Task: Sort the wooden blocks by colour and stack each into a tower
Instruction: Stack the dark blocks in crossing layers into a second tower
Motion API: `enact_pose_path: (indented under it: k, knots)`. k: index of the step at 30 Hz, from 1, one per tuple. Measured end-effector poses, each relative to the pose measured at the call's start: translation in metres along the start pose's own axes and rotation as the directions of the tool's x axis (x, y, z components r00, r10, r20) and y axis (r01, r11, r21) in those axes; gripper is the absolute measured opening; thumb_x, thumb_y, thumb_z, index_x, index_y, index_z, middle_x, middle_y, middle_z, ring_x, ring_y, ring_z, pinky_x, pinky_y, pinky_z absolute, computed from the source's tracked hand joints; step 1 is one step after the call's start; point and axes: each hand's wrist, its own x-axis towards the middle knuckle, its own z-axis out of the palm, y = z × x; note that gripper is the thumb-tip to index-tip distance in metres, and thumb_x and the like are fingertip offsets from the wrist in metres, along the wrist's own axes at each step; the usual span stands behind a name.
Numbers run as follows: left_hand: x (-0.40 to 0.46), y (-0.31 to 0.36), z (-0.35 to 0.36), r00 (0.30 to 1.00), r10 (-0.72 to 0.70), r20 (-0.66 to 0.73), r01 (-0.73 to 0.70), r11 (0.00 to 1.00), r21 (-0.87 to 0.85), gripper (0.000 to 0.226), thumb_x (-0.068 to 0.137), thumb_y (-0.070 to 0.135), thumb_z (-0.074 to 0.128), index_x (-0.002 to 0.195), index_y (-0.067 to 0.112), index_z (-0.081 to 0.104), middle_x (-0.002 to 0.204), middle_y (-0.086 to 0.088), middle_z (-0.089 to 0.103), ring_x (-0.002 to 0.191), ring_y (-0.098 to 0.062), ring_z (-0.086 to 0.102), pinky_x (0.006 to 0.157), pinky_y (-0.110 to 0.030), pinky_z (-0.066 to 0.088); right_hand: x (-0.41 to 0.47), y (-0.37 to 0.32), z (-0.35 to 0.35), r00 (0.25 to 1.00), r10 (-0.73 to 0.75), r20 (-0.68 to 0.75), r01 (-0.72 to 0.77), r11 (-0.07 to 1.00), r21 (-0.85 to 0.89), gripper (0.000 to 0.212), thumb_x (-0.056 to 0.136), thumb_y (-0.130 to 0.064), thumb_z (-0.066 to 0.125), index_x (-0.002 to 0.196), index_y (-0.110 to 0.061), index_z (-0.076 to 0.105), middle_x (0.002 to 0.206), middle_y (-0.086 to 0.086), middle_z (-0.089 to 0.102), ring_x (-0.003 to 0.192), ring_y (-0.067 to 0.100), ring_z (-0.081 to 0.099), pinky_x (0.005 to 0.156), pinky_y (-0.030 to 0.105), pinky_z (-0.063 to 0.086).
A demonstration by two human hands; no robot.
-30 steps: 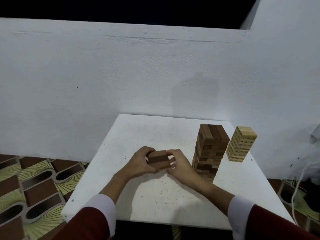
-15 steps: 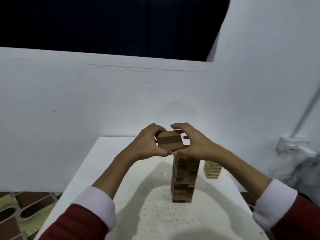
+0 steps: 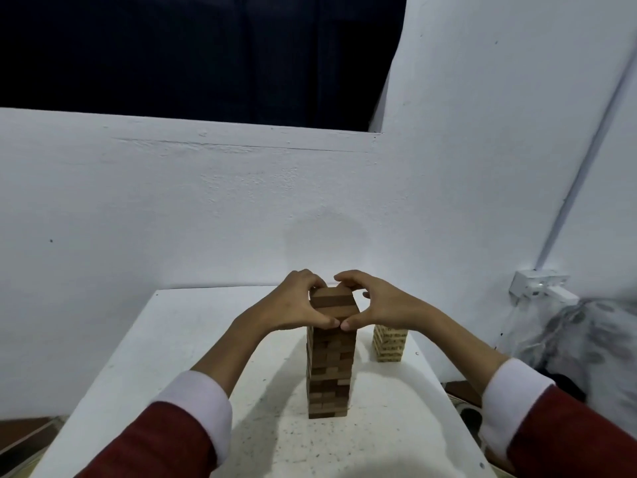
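Note:
A tall tower of dark brown blocks (image 3: 330, 370) stands in the middle of the white table (image 3: 165, 357). At its top sits a layer of brown blocks (image 3: 332, 305), gripped from both sides. My left hand (image 3: 293, 303) curls round its left side, my right hand (image 3: 375, 300) round its right, thumbs almost meeting at the front. Whether the layer rests on the tower or hovers just above it cannot be told. A shorter tower of light blocks (image 3: 389, 343) stands behind and to the right, partly hidden by my right forearm.
A white wall rises right behind the table. On the right wall hangs a white socket box (image 3: 537, 284) above a grey patterned bundle (image 3: 579, 339). The table's right edge lies close to the light tower.
Both hands lifted the layer of brown blocks from the table up and to the right, and now hold it at the top of the dark tower. The camera has tilted upward.

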Motion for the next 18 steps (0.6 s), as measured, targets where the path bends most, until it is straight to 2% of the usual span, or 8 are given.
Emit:
enact_pose_path:
  k: [3, 6, 10, 14, 16, 18]
  knots:
    - [0.000, 0.000, 0.002, 1.000, -0.022, 0.022, 0.022, 1.000, 0.004, 0.047, 0.070, 0.028, 0.080, 0.108, 0.012, 0.059, 0.109, 0.001, 0.055, 0.099, -0.014, 0.054, 0.079, -0.021, 0.045, 0.003, 0.004, 0.000, 1.000, 0.014, 0.025, -0.013, 1.000, -0.007, 0.078, 0.072, -0.018, 0.080, 0.137, -0.023, 0.038, 0.121, -0.012, 0.051, 0.117, -0.002, 0.044, 0.083, 0.004, 0.034]
    - [-0.001, -0.001, 0.004, 0.998, -0.041, 0.057, 0.042, 0.999, -0.023, 0.054, 0.061, 0.037, 0.077, 0.106, 0.012, 0.059, 0.107, 0.000, 0.056, 0.097, -0.014, 0.056, 0.080, -0.023, 0.047, 0.005, 0.006, 0.002, 0.998, 0.026, 0.051, -0.026, 1.000, -0.009, 0.077, 0.073, -0.018, 0.080, 0.137, -0.024, 0.037, 0.121, -0.013, 0.051, 0.118, -0.001, 0.044, 0.083, 0.006, 0.035]
    - [-0.002, -0.002, 0.004, 0.996, -0.054, 0.076, 0.058, 0.998, -0.040, 0.060, 0.058, 0.042, 0.069, 0.109, 0.013, 0.057, 0.109, 0.001, 0.056, 0.098, -0.013, 0.055, 0.077, -0.019, 0.045, 0.005, 0.009, 0.003, 0.998, 0.029, 0.053, -0.029, 1.000, -0.002, 0.077, 0.074, -0.019, 0.079, 0.138, -0.024, 0.036, 0.125, -0.011, 0.048, 0.118, 0.000, 0.043, 0.081, 0.008, 0.038]
    - [-0.003, -0.007, 0.006, 0.993, -0.066, 0.102, 0.070, 0.997, -0.034, 0.081, 0.055, 0.047, 0.070, 0.127, 0.018, 0.046, 0.122, 0.004, 0.048, 0.110, -0.009, 0.049, 0.084, -0.019, 0.041, 0.005, 0.012, 0.004, 0.998, 0.024, 0.056, -0.024, 1.000, 0.003, 0.080, 0.074, -0.018, 0.079, 0.140, -0.023, 0.034, 0.125, -0.011, 0.047, 0.118, 0.000, 0.043, 0.080, 0.006, 0.038]
    - [-0.003, -0.010, 0.008, 0.994, -0.052, 0.101, 0.057, 0.997, -0.054, 0.093, 0.054, 0.047, 0.073, 0.136, 0.019, 0.038, 0.126, 0.004, 0.045, 0.114, -0.008, 0.046, 0.084, -0.013, 0.035, 0.005, 0.013, 0.004, 0.998, 0.022, 0.060, -0.023, 1.000, 0.008, 0.083, 0.073, -0.017, 0.080, 0.141, -0.023, 0.033, 0.125, -0.010, 0.047, 0.119, 0.001, 0.042, 0.080, 0.005, 0.038]
    - [-0.004, -0.011, 0.010, 0.995, -0.027, 0.091, 0.035, 0.995, -0.089, 0.095, 0.056, 0.043, 0.076, 0.138, 0.019, 0.035, 0.123, 0.004, 0.047, 0.112, -0.008, 0.048, 0.079, -0.007, 0.034, 0.005, 0.015, 0.003, 0.998, 0.017, 0.063, -0.018, 1.000, 0.014, 0.084, 0.072, -0.015, 0.080, 0.141, -0.024, 0.032, 0.126, -0.008, 0.048, 0.119, 0.001, 0.042, 0.080, 0.003, 0.039]
